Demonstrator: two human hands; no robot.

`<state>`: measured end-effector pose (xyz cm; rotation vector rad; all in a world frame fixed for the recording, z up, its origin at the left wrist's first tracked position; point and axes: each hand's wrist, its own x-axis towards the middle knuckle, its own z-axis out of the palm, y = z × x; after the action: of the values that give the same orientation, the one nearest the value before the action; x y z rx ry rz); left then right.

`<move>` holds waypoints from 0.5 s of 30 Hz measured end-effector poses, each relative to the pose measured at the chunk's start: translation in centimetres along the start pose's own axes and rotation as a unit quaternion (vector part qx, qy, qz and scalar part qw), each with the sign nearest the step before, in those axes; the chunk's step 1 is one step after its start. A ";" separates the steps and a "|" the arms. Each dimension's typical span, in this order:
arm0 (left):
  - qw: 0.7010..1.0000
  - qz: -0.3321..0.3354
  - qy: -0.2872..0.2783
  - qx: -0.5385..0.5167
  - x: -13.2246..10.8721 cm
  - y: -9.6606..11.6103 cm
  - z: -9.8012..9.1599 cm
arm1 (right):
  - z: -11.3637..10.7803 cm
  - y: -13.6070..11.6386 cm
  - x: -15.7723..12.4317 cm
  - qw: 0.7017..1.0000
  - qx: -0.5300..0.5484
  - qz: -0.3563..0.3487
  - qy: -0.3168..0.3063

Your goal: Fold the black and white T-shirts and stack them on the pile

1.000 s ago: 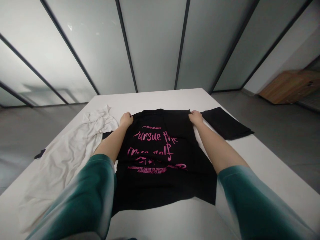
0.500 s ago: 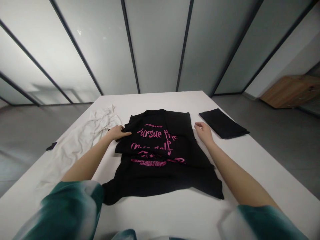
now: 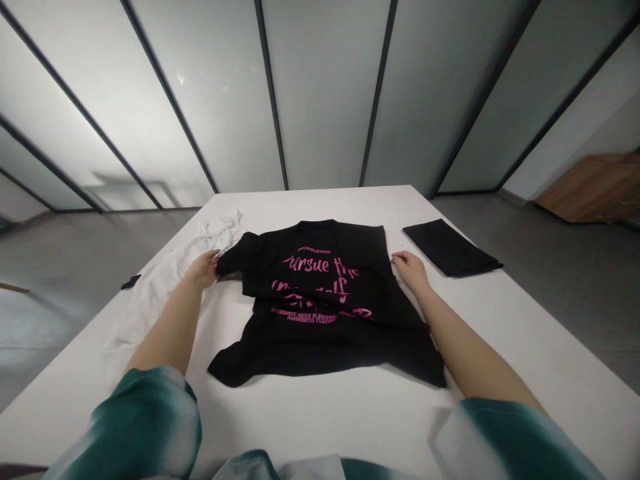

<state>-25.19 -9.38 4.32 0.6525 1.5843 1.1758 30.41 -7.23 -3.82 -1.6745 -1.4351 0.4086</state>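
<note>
A black T-shirt (image 3: 320,300) with pink lettering lies on the white table (image 3: 350,420), its upper part doubled over. My left hand (image 3: 204,268) pinches the shirt's left sleeve, which is pulled out to the left. My right hand (image 3: 409,267) rests at the shirt's right edge with its fingers loosely curled on the cloth; whether they grip it I cannot make out.
A crumpled white garment (image 3: 165,280) lies to the left of the black shirt, reaching the table's left edge. A folded black cloth (image 3: 450,248) sits at the right, near the far corner. Frosted glass panels stand behind the table. A wooden cabinet (image 3: 590,187) is at far right.
Both hands let go of the shirt's far edge and came back toward me. The left hand took the left sleeve and drew it out to the left. The right hand settled at the right edge.
</note>
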 end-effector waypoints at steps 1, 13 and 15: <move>0.999 0.024 0.005 -0.025 -0.1 0.0 -0.7 | 0.0 0.0 0.0 1.000 -0.003 -0.001 -0.001; 0.850 0.117 0.100 0.505 1.9 -2.1 0.9 | 0.2 0.3 0.2 0.999 -0.040 -0.017 -0.022; 0.806 0.146 0.109 0.562 2.0 -1.5 2.4 | 0.2 0.3 0.2 0.998 -0.047 -0.016 -0.024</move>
<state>-23.44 -7.40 2.17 1.6024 2.4047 0.3736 30.52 -7.00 -4.07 -1.7244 -1.5361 0.3706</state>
